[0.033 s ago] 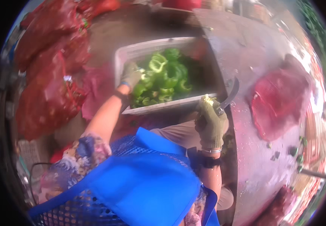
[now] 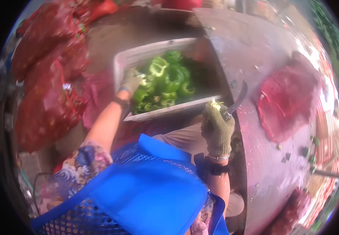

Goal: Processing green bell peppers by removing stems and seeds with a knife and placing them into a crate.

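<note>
Green bell peppers (image 2: 172, 78), several of them cut open and hollow, fill part of a pale plastic crate (image 2: 161, 112). My left hand (image 2: 130, 80), in a light work glove, reaches over the crate's left side into the peppers. Its fingers are blurred, and a pale bit shows beside their tips. Outside the crate's near right corner, my gloved right hand (image 2: 217, 127) is closed around a knife (image 2: 238, 102) whose curved blade points up and away to the right. Pale yellowish scraps (image 2: 215, 104), perhaps pepper core, sit at the top of that hand; the knife's handle is mostly hidden.
Full red mesh sacks (image 2: 50, 105) are piled on the left. To the right runs a wet, flat surface (image 2: 267, 172) with a flattened red mesh bag (image 2: 287, 103) and small dark green scraps (image 2: 304, 151) on it. A blue apron (image 2: 146, 196) covers my lap.
The whole view has shifted slightly, so the crate, sacks and mesh bag appear a little further left. Both hands keep nearly the same places relative to the crate.
</note>
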Tool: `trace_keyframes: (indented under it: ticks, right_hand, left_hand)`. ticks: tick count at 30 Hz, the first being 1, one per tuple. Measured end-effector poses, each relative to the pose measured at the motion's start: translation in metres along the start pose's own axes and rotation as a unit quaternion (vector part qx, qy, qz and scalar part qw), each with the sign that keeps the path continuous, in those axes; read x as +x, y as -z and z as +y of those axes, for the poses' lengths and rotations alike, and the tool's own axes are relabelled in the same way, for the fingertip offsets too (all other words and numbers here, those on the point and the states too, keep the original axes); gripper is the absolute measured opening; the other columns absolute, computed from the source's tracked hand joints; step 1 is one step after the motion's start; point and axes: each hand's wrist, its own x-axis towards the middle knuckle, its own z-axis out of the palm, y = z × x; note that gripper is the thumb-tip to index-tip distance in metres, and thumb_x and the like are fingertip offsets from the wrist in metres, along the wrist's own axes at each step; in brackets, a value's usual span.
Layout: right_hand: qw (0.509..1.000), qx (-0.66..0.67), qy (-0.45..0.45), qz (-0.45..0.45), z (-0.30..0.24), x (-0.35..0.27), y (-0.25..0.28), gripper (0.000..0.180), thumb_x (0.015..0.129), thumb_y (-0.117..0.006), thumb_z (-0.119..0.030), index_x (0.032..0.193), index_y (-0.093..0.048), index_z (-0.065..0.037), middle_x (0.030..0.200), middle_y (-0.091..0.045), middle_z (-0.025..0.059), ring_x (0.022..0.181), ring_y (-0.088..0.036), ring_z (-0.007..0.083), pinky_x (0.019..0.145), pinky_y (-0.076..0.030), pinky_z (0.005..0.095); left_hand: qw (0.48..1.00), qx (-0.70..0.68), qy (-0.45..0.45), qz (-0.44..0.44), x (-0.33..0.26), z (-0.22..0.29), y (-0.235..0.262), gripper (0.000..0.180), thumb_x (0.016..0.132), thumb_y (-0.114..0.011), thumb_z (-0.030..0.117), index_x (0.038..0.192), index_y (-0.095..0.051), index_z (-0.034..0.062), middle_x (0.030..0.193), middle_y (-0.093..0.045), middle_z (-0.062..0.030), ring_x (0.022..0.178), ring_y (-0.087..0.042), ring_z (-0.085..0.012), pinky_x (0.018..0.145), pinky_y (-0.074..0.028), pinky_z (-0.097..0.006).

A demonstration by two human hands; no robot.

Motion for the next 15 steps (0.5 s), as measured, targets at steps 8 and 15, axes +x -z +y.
trace_keyframes:
  ticks: [8,15]
  right_hand:
    - [0.978,-0.167,-0.025,0.124,0.000,-0.067,0.143,0.026,0.078,-0.078,-0.016,0.096,-0.066,-0.001,0.070,-0.059,-0.0026,0.061,-0.053,0.0039,0.052,-0.045,0.0222]
    - [0.922,-0.179,0.057,0.340,0.026,-0.074,0.228,0.030,0.078,-0.075,-0.008,0.104,-0.063,0.000,0.076,-0.061,0.0003,0.062,-0.054,0.0055,0.055,-0.047,0.0235]
  left_hand:
    - [0.966,0.204,-0.148,-0.048,-0.012,0.050,-0.027,0.028,0.076,-0.065,0.010,0.102,-0.062,0.0019,0.091,-0.064,-0.0141,0.086,-0.062,-0.0253,0.078,-0.049,-0.036]
    - [0.840,0.053,-0.356,-0.405,-0.096,0.282,-0.208,0.027,0.081,-0.054,0.019,0.102,-0.067,0.0065,0.103,-0.067,-0.0177,0.099,-0.064,-0.0332,0.087,-0.049,-0.041]
